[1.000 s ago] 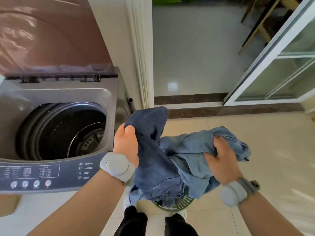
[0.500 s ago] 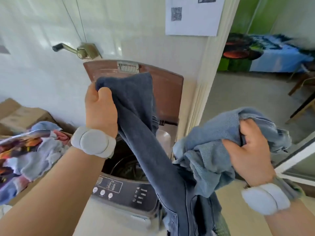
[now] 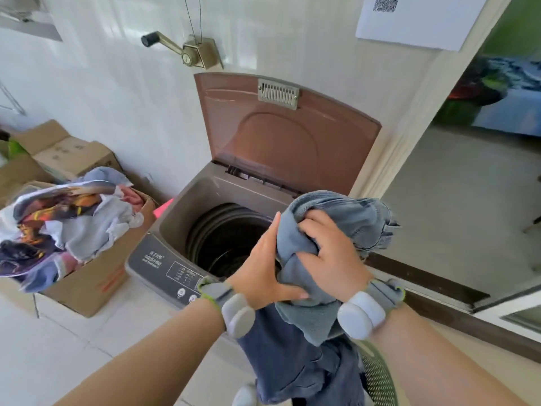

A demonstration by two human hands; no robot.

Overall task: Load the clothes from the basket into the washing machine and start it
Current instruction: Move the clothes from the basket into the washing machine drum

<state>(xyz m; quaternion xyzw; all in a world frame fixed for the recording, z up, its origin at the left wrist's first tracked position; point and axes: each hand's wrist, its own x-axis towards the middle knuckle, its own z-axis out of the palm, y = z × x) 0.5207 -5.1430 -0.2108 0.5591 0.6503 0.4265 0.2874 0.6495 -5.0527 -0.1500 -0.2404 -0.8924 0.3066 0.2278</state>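
Head view: right grip [image 3: 330, 259] clamped on jeans [image 3: 351, 218], left grip [image 3: 260, 273] flat against them, basket [image 3: 377, 373] mostly hidden

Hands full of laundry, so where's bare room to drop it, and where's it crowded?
Free: the dark round drum under the raised brown lid; pale floor tiles before the brown cardboard box. Crowded: that box, heaped with clothes.

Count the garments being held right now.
2. A light denim garment is bunched between the left hand and right hand near the washing machine; a dark blue garment hangs below them. Others may be hidden inside.
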